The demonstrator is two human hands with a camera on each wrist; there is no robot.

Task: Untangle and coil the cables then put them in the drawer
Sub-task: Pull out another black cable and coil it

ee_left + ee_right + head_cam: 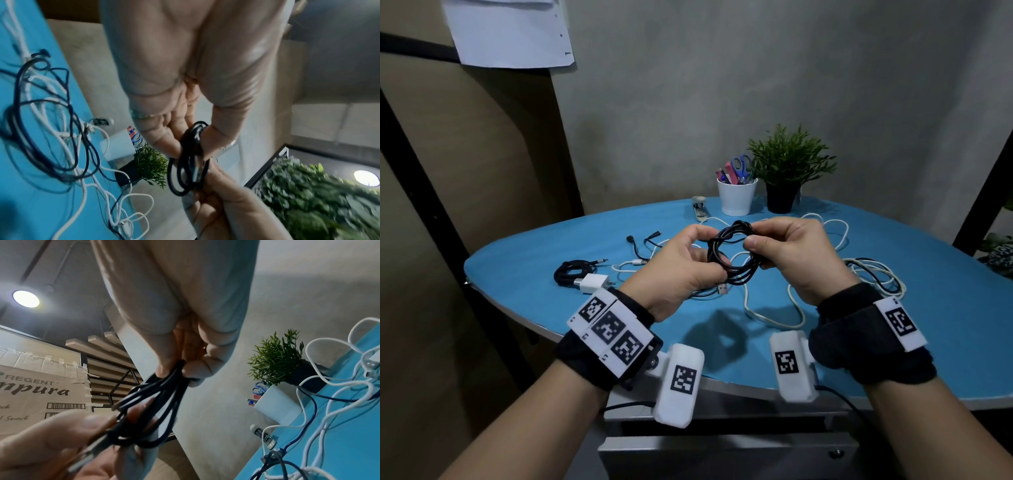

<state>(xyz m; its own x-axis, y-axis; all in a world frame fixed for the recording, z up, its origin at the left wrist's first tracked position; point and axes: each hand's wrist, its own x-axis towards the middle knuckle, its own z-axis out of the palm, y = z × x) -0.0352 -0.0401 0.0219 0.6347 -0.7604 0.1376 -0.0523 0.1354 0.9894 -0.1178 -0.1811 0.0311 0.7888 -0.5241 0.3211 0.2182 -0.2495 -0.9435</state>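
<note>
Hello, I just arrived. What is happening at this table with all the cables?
A person is tidying cables. Both hands hold one black cable coil above the blue table: the left hand pinches its near side, the right hand grips the far side. Another coiled black cable lies beside a white charger plug. White and black cables remain loose and tangled on the table. The grey drawer under the table looks closed.

We hold both forearms out before us, wrists strapped in black bands. Our left hand (681, 263) and right hand (787, 253) are raised close together, fingers and thumbs curled, each pinching one side of the black cable coil (734, 255)
</note>
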